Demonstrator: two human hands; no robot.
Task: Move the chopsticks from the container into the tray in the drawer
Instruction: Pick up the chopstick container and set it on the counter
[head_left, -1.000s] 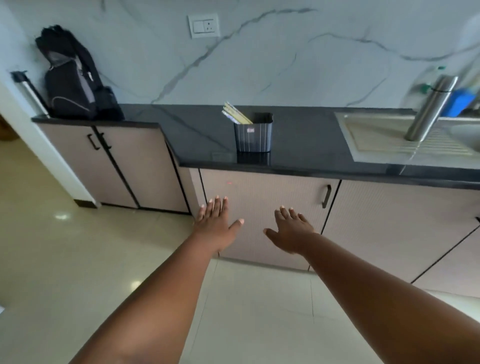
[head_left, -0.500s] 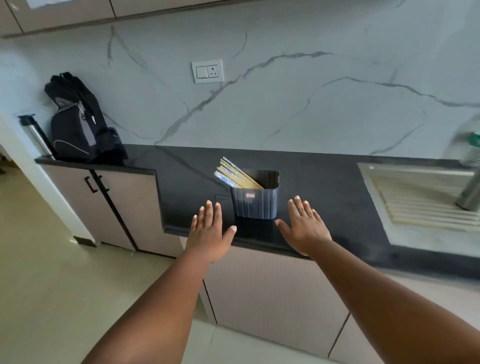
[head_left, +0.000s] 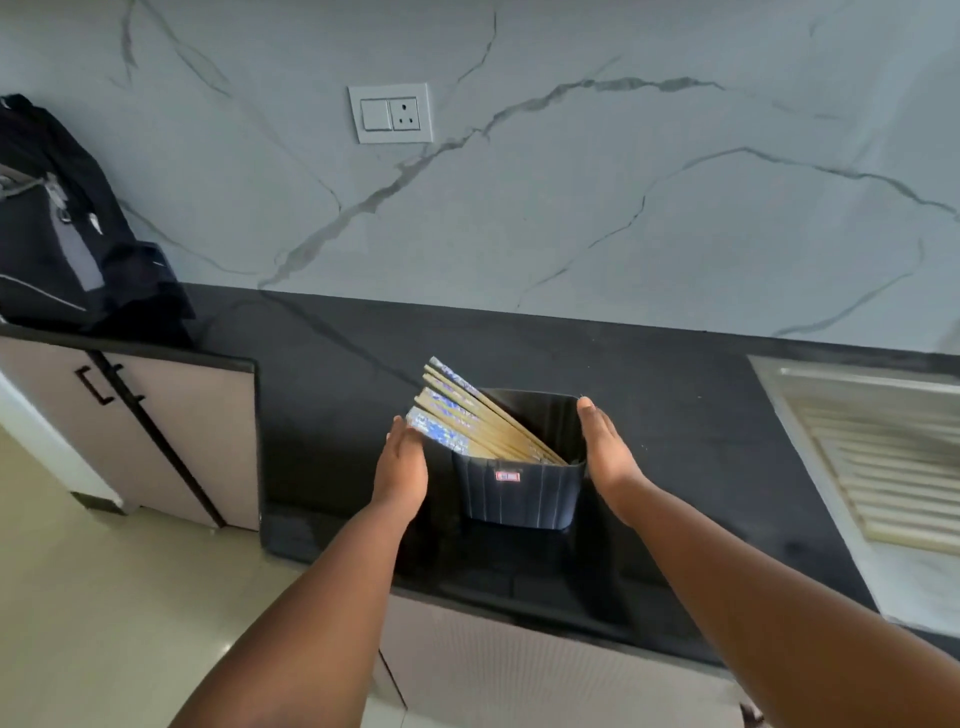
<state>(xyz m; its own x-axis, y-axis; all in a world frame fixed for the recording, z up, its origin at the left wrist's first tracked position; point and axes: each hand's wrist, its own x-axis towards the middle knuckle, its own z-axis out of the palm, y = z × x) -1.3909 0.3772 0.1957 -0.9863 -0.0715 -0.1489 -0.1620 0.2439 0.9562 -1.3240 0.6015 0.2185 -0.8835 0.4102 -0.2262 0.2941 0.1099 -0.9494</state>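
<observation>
Both hands, left hand (head_left: 402, 470) & right hand (head_left: 605, 454), flank container (head_left: 519, 496) w/ chopsticks (head_left: 467, 421), maybe touching.

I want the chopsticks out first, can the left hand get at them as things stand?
Probably yes. The left hand is open right beside the chopsticks, whose ends lean out over the container rim towards it, with nothing between.

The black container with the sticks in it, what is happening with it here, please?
A person is reaching for the black container on the dark countertop. The left hand and the right hand sit on either side of it, fingers straight. The chopsticks are inside it, leaning left over the rim, near the left fingertips. No drawer or tray is in view.
</observation>
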